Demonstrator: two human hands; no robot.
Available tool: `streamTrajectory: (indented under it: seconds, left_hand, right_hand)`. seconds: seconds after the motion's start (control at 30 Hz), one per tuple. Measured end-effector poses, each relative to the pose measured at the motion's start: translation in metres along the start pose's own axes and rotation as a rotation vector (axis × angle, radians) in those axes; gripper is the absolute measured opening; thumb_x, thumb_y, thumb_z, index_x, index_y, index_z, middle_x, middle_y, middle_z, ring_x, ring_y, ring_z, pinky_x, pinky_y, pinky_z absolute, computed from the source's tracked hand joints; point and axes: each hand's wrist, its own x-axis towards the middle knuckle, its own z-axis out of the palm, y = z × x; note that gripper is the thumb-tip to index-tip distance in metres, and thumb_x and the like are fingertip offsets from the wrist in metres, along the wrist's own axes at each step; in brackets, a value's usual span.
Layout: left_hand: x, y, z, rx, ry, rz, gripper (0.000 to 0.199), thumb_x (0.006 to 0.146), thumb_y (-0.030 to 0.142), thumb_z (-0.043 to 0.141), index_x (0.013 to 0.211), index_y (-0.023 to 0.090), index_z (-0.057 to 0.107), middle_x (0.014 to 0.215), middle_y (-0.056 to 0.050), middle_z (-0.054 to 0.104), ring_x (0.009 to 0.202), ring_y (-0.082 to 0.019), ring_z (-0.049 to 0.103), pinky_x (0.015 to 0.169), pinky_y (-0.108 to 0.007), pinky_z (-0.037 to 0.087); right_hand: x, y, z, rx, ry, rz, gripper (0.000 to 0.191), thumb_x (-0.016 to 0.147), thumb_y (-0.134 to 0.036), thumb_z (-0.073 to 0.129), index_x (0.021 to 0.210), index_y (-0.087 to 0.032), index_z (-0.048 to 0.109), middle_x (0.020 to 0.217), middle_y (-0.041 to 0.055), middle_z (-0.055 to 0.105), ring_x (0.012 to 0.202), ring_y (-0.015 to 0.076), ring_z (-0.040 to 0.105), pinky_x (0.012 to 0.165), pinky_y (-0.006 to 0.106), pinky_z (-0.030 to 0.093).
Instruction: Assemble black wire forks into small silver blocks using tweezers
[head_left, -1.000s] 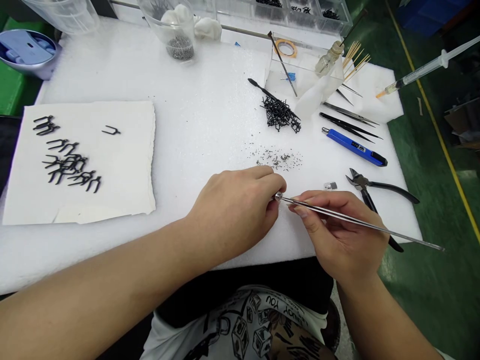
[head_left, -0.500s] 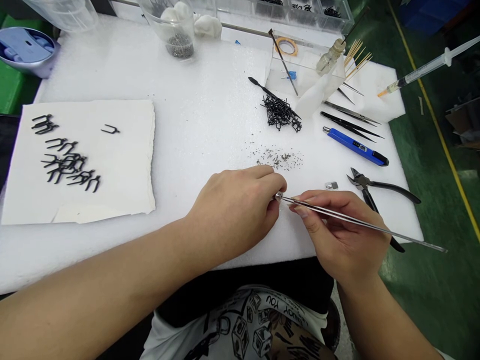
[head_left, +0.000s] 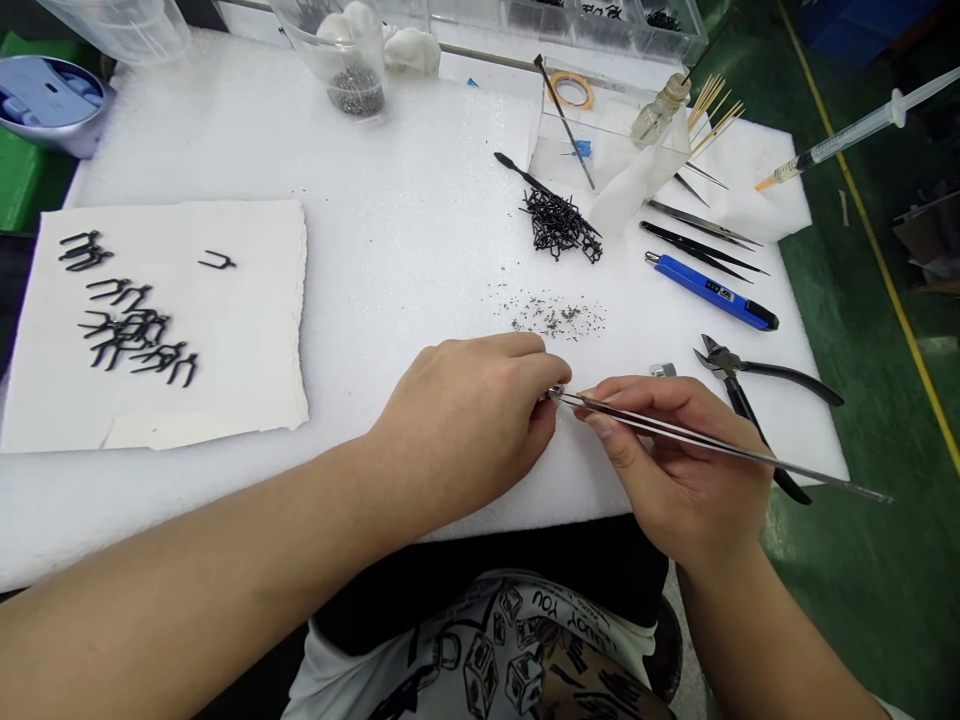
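Small clear part (head_left: 556,393) pinched by left hand (head_left: 465,425), tweezers (head_left: 817,476) gripped in right hand (head_left: 682,470); excess tip pressure could eject it.

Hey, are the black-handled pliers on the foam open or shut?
Open: the pliers have their jaws parted in a V, and the two black handles splay apart.

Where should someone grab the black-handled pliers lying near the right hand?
Grip the pliers by their two black handles, coming from above on the right: the handles lie spread open on the foam, fanning rightward, while the metal jaws point the other way.
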Motion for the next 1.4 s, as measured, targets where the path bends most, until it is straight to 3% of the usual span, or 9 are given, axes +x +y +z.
streamTrajectory:
  seconds: [0.37, 0.5, 0.7, 1.4]
  left_hand:
    - [0.006, 0.000, -0.011, -0.167, -0.016, -0.104, 0.027, 0.086, 0.020, 0.052, 0.093, 0.026, 0.078, 0.078, 0.002, 0.072, 0.070, -0.016, 0.063, 0.062, -0.031, 0.048]
    - [0.008, 0.001, -0.011, -0.196, -0.001, -0.137, 0.023, 0.084, 0.021, 0.055, 0.086, 0.027, 0.078, 0.071, 0.004, 0.071, 0.062, -0.014, 0.061, 0.056, -0.028, 0.044]
    - [0.009, 0.002, -0.012, -0.221, -0.007, -0.194, 0.022, 0.082, 0.022, 0.057, 0.087, 0.026, 0.078, 0.075, 0.004, 0.074, 0.060, -0.013, 0.061, 0.058, -0.027, 0.048]
    - [0.009, -0.001, -0.012, -0.231, 0.008, -0.173, 0.024, 0.082, 0.022, 0.056, 0.089, 0.027, 0.079, 0.079, 0.003, 0.076, 0.064, -0.014, 0.065, 0.064, -0.027, 0.054]
  right_hand:
    - [0.001, -0.004, -0.001, -0.119, -0.071, -0.103, 0.020, 0.081, -0.011, 0.070, 0.096, -0.022, 0.063, 0.100, 0.0005, 0.074, 0.093, 0.0157, 0.071, 0.084, 0.029, 0.058]
    - [0.002, -0.003, -0.001, -0.103, -0.080, -0.112, 0.020, 0.082, -0.012, 0.069, 0.098, -0.023, 0.062, 0.100, 0.0004, 0.074, 0.093, 0.0164, 0.071, 0.085, 0.030, 0.059]
    - [0.003, -0.003, -0.001, -0.118, -0.099, -0.114, 0.019, 0.084, -0.013, 0.067, 0.099, -0.023, 0.062, 0.102, 0.0009, 0.074, 0.094, 0.0180, 0.071, 0.084, 0.032, 0.059]
    - [0.003, -0.004, -0.002, -0.121, -0.054, -0.088, 0.019, 0.083, -0.016, 0.070, 0.099, -0.024, 0.063, 0.100, -0.0026, 0.075, 0.092, 0.0144, 0.072, 0.083, 0.026, 0.057]
